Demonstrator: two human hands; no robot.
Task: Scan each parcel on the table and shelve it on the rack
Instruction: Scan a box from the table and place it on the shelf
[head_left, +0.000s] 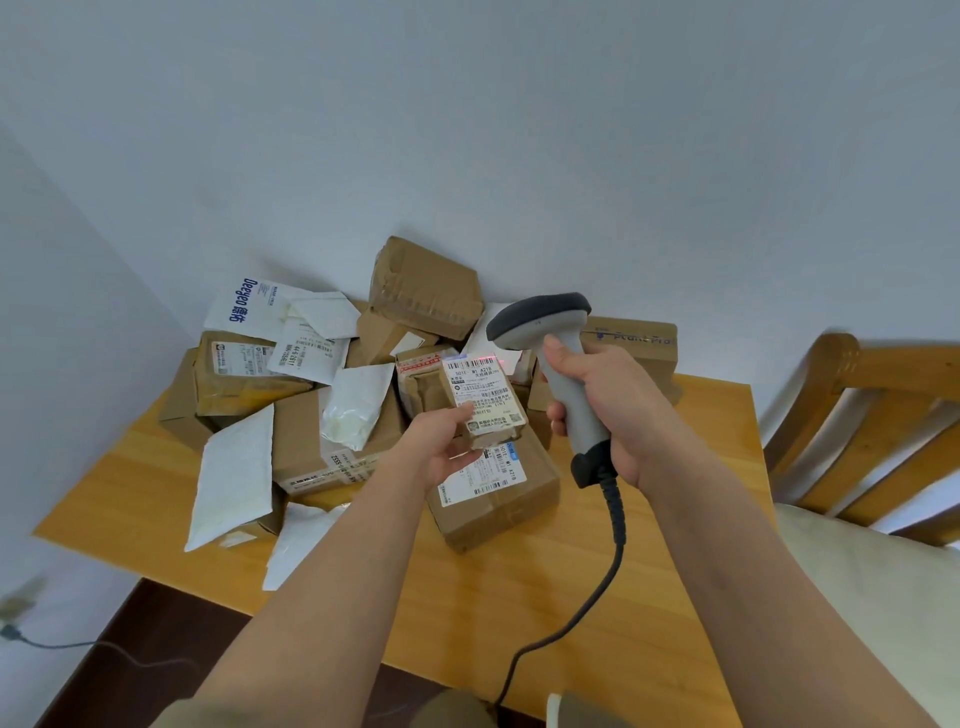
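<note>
Now left hand (441, 441) holds small parcel (480, 397) beside right-hand (597, 405) scanner (550, 332).

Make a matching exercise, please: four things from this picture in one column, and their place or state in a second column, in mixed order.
Things:
1. scanner
2. small box
3. white mailer
4. chair

Places or states:
A. lying flat at the left of the pile
B. gripped in the right hand
C. standing to the right of the table
D. held up in the left hand, label showing

Pairs: 1-B, 2-D, 3-A, 4-C
</note>
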